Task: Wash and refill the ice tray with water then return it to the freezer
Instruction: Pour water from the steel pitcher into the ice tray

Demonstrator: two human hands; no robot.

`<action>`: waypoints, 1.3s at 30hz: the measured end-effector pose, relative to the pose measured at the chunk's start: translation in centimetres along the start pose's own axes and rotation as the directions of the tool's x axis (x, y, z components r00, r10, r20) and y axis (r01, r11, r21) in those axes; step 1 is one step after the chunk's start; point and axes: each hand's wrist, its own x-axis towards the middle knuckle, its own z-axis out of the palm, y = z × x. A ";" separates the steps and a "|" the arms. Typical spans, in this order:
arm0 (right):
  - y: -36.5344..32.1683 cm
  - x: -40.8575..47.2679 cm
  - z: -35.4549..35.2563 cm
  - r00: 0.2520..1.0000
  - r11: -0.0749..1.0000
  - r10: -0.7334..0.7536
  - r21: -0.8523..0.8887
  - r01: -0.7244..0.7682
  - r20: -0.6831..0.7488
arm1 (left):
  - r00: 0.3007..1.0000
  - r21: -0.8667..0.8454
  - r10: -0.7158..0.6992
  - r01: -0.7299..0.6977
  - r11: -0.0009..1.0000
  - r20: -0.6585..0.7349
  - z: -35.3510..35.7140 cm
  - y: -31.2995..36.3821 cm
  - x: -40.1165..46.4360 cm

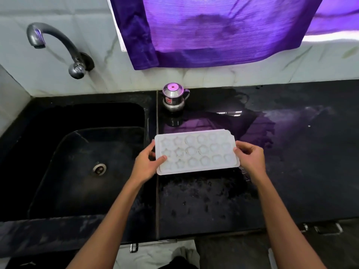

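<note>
A white ice tray (197, 151) with star and round moulds is held level just above the black counter, right of the sink. My left hand (147, 164) grips its left end, thumb on top. Its right end is gripped by my right hand (250, 157), fingers curled round the edge. I cannot tell whether the moulds hold water or ice. The black sink (81, 162) lies to the left, with its drain (99, 168) in the basin. A dark metal tap (56, 45) juts from the tiled wall above it, and no water runs from it.
A small steel pot with a lid (173, 99) stands at the back of the wet black counter (291, 162). A purple curtain (223, 30) hangs over the wall behind. Cabinet handles (320, 228) show below the counter's front edge.
</note>
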 end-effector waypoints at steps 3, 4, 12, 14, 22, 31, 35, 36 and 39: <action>0.3 -0.6 0.2 0.999 0.997 0.045 -0.060 -0.044 0.014 | 0.997 -0.001 -0.043 0.043 0.999 0.066 0.4 -0.5 0.5; 0.4 -0.8 0.3 0.998 0.996 0.050 -0.070 -0.048 0.024 | 0.997 -0.002 -0.044 0.045 0.999 0.068 0.5 -0.7 0.6; 0.6 -0.1 0.4 0.994 0.979 0.113 -0.171 -0.111 0.003 | 0.998 0.060 -0.036 0.033 0.998 0.056 1.5 -2.8 1.7; 0.6 0.4 0.4 0.992 0.974 0.124 -0.193 -0.122 0.000 | 0.998 0.075 -0.034 0.030 0.997 0.049 1.6 -3.2 2.2; 1.0 1.8 -0.1 0.984 0.956 0.171 -0.252 -0.153 0.052 | 1.000 0.091 -0.022 0.020 0.996 0.021 1.7 -3.2 2.5; -0.8 4.0 -1.2 0.973 0.916 0.156 -0.394 -0.078 0.170 | 0.990 0.183 0.004 0.022 0.983 -0.143 0.8 -1.9 2.8; -3.7 6.6 0.2 0.974 0.911 0.084 -0.411 0.010 0.211 | 0.968 0.150 0.024 0.015 0.989 -0.251 -0.1 -0.1 4.6; -4.2 7.0 0.7 0.970 0.909 0.068 -0.415 0.036 0.233 | 0.965 0.141 0.024 0.014 0.990 -0.262 -0.3 0.3 5.1; -6.1 8.8 2.7 0.951 0.911 0.017 -0.396 0.113 0.309 | 0.960 0.122 0.029 0.005 0.992 -0.277 -0.4 1.5 7.5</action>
